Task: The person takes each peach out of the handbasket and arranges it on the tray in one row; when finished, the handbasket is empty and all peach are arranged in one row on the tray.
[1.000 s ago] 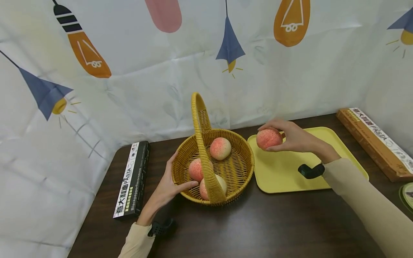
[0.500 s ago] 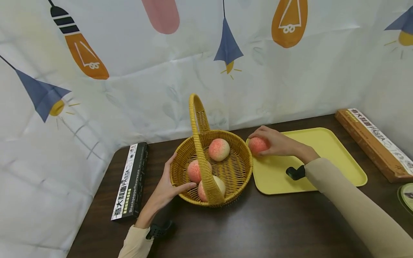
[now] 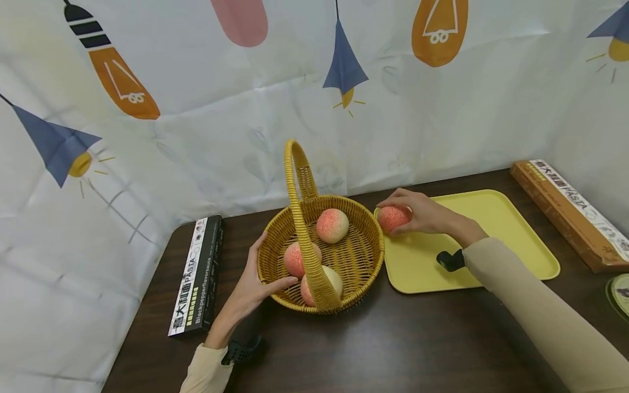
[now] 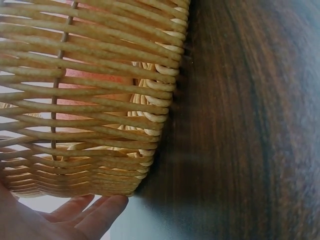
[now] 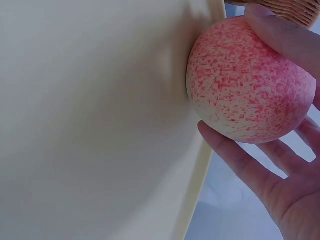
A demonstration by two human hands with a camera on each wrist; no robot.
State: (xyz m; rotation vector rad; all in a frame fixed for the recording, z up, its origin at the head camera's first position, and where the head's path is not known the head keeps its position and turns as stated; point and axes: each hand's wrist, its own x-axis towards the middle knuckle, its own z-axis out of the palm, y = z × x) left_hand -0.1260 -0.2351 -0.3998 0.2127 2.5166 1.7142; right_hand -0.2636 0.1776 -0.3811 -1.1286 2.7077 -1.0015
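Observation:
My right hand [image 3: 423,212] grips a pink-speckled peach [image 3: 393,219] at the left end of the yellow tray [image 3: 521,240]. In the right wrist view the thumb lies across one side of the peach [image 5: 250,80] and the fingers curl under the other, right at the tray's edge. A yellow wicker basket [image 3: 369,218] with a tall handle stands to the left of the tray. My left hand [image 3: 250,284] holds the basket's left side, its thumb over the rim and its fingers along the outer wall. Inside lie three peaches, one [image 3: 332,225] at the back and two near the handle.
A black pasta box [image 3: 199,275] lies left of the basket. To the tray's right is an orange-brown pasta box [image 3: 565,213], with a round green-rimmed item [image 3: 620,295] at the right edge. A patterned white cloth [image 3: 221,136] hangs behind the dark table [image 3: 383,338].
Over the last second my right hand has moved left and lowered the peach to the tray's left end. Since half a second ago it has barely moved. My left hand stays on the basket.

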